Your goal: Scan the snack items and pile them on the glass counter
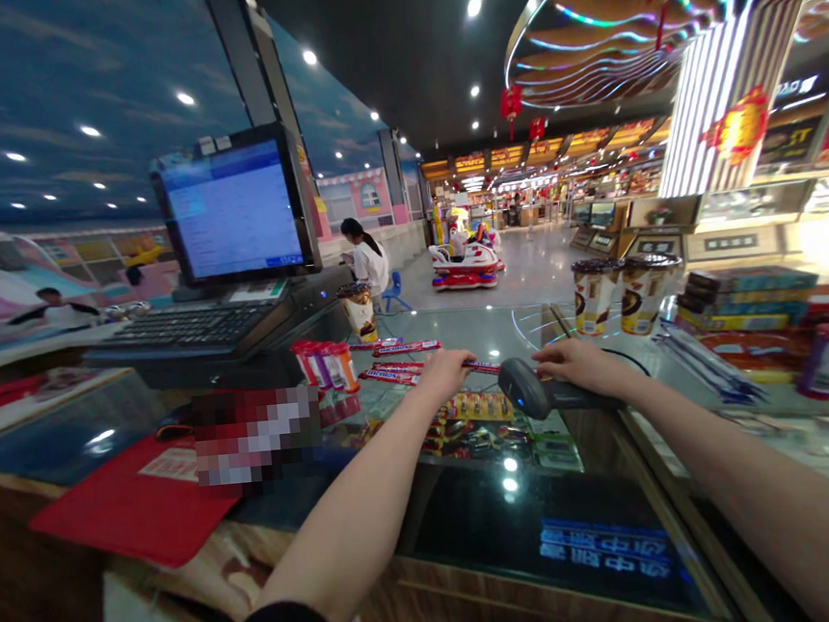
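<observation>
My left hand (446, 374) is over the glass counter, its fingers closed on a thin red-and-purple wrapped candy stick (484, 367) whose end pokes out to the right. To its right, my right hand (585, 368) wraps the handle of a dark grey barcode scanner (526, 388); the scanner's head points left, towards the stick. Some of the right fingers are hidden. Several similar red wrapped sticks (404, 348) lie on the glass just beyond my left hand. Small red, purple and orange tubs (326, 365) stand to the left of them.
A monitor (235, 210) and keyboard (176, 327) stand at the left, above a red folder (133, 500). One lidded cup (359, 313) is behind the sticks. Two more cups (597, 300) and stacked boxes (747, 299) occupy the right. A seated person (367, 262) is beyond the counter.
</observation>
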`<state>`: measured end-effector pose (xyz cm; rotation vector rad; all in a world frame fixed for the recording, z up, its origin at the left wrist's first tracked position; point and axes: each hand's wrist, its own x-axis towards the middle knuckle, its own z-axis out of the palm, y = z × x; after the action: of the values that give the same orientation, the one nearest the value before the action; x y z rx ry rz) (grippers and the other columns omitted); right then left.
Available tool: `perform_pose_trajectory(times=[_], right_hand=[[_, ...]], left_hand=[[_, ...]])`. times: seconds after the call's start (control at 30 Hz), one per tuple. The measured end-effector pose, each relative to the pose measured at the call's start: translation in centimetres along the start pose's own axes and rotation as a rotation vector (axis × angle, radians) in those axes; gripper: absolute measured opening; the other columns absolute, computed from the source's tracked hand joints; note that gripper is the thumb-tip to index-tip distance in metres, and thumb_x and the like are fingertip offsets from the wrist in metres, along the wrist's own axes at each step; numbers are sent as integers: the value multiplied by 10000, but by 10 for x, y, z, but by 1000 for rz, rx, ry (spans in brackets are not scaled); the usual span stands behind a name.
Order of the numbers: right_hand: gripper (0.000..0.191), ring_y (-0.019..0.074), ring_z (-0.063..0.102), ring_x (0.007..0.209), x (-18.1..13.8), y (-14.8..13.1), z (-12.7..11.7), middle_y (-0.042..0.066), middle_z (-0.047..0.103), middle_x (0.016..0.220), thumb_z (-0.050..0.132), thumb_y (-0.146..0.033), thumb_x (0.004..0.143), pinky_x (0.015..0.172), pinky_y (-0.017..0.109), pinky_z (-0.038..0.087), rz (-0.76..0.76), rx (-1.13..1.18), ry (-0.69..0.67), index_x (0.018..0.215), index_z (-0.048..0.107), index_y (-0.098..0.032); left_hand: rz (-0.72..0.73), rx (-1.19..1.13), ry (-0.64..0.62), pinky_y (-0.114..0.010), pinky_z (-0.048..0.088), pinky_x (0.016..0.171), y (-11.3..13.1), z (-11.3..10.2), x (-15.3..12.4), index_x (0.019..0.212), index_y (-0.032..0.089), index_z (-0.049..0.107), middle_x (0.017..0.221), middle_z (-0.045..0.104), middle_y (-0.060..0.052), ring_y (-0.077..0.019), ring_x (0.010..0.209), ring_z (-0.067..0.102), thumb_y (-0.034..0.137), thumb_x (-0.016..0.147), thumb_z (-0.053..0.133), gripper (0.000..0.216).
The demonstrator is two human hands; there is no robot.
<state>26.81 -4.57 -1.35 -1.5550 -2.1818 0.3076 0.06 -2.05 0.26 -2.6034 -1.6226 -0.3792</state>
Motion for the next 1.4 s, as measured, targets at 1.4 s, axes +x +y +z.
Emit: perform_pose_trajectory(times=[1.4], right_hand=[[368,174,658,763,8,11,-5,25,736,831,695,-237,719,763,322,527,-9,563,276,1079,712,-163]], left_hand=[[223,-268,312,-343,452,930,6,0,8,1192,286,673,1062,658,-46,-209,1031,587,303,917,605,284]])
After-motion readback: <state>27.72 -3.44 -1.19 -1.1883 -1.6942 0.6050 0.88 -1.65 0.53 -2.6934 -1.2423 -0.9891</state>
